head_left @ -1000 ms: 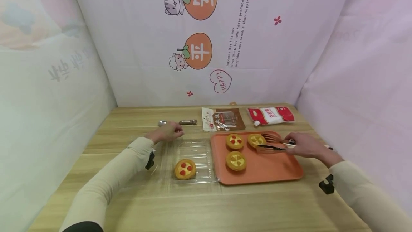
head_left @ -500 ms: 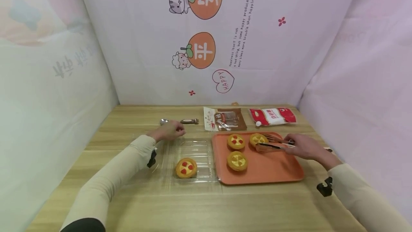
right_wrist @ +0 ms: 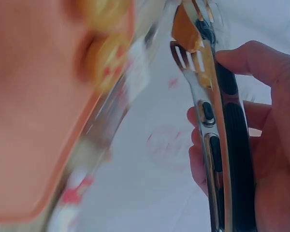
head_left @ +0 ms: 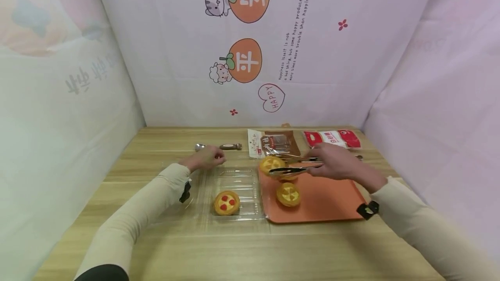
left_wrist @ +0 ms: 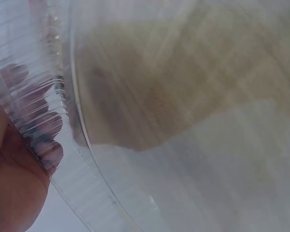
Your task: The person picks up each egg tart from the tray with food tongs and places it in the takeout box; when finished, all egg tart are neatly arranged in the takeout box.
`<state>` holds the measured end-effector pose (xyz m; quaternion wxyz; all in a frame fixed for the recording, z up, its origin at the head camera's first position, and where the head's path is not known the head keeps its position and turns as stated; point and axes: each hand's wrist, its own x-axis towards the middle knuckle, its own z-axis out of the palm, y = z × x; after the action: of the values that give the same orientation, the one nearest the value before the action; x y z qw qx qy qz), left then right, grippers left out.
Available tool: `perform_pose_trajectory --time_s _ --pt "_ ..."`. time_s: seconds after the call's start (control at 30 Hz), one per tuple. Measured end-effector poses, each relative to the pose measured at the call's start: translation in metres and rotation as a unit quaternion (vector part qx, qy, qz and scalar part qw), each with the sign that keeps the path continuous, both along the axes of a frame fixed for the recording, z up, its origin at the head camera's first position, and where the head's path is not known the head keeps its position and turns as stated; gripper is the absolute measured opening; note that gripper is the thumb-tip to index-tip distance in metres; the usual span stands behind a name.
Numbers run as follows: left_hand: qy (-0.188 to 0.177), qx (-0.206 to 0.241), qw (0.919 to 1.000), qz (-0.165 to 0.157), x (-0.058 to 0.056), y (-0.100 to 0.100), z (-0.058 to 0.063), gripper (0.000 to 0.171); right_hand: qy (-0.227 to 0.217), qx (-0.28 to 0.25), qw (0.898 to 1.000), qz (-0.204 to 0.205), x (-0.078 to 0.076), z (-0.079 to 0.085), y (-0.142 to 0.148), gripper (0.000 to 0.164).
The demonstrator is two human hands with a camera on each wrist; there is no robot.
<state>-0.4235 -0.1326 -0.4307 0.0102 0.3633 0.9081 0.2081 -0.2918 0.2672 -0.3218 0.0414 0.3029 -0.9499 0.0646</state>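
My right hand (head_left: pixel 336 161) grips metal tongs (right_wrist: pixel 238 164) with black handle inserts. Pinched in the tongs is a tart (head_left: pixel 271 165) with yellow pieces on top, raised over the left back corner of the orange tray (head_left: pixel 328 205). Beneath it, a red-topped tart (right_wrist: pixel 108 67) is mostly hidden in the head view. Another yellow-topped tart (head_left: pixel 288 194) lies on the tray. Left of the tray, a clear plastic container (head_left: pixel 246 187) stands open, one red-topped tart (head_left: pixel 226 203) in its near part. My left hand (head_left: pixel 203 158) holds its clear lid (left_wrist: pixel 79 104), fingers curled at the ribbed edge.
Behind the tray lie a brown and white packet (head_left: pixel 273 143) and a red and white bag (head_left: pixel 332 138). A metal utensil with a brown handle (head_left: pixel 230 146) lies behind my left hand. Fabric walls (head_left: pixel 175 77) enclose the wooden table (head_left: pixel 218 255) at the back and both sides.
My right hand has moved left and up with the tongs, lifting the yellow-topped tart off the tray's back middle toward the container. My left hand stays in place.
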Motion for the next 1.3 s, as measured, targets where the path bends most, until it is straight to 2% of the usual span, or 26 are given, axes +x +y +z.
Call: perform_pose_trajectory --time_s 0.1,0.17,0.3,0.4,0.57,0.93,1.07,1.13,1.3 --pt "0.013 -0.002 0.9999 0.0 -0.001 0.0 0.0 0.015 0.044 0.036 0.998 0.04 0.002 0.003 -0.033 0.031" --pt "0.014 -0.002 0.9999 0.001 -0.001 0.002 0.0 0.014 0.083 0.065 0.992 0.062 0.004 0.005 -0.051 0.03" --pt "-0.006 -0.004 0.9999 0.009 -0.001 0.007 0.003 0.014 0.125 0.116 0.982 0.081 0.006 0.008 -0.077 0.021" --pt "-0.015 -0.006 0.9998 0.011 0.0 0.009 0.003 0.015 0.119 0.144 0.979 0.084 0.006 0.01 -0.091 0.011" --pt "-0.009 -0.004 0.9999 0.009 0.0 0.008 0.001 0.015 0.11 0.167 0.975 0.098 0.005 0.011 -0.102 0.009" --pt "-0.003 -0.003 0.9998 0.018 0.003 0.001 0.002 0.015 0.076 0.164 0.979 0.095 -0.004 0.003 -0.11 0.01" --pt "-0.003 -0.006 0.9998 0.018 0.005 0.0 0.002 0.015 0.057 0.163 0.981 0.09 -0.007 0.0 -0.113 0.018" --pt "-0.003 -0.004 0.9998 0.018 0.005 0.001 0.002 0.015 0.054 0.16 0.982 0.089 -0.008 -0.002 -0.113 0.022" --pt "0.001 0.0 0.9999 0.016 0.004 0.001 0.001 0.014 0.051 0.156 0.983 0.087 -0.008 -0.005 -0.113 0.02"
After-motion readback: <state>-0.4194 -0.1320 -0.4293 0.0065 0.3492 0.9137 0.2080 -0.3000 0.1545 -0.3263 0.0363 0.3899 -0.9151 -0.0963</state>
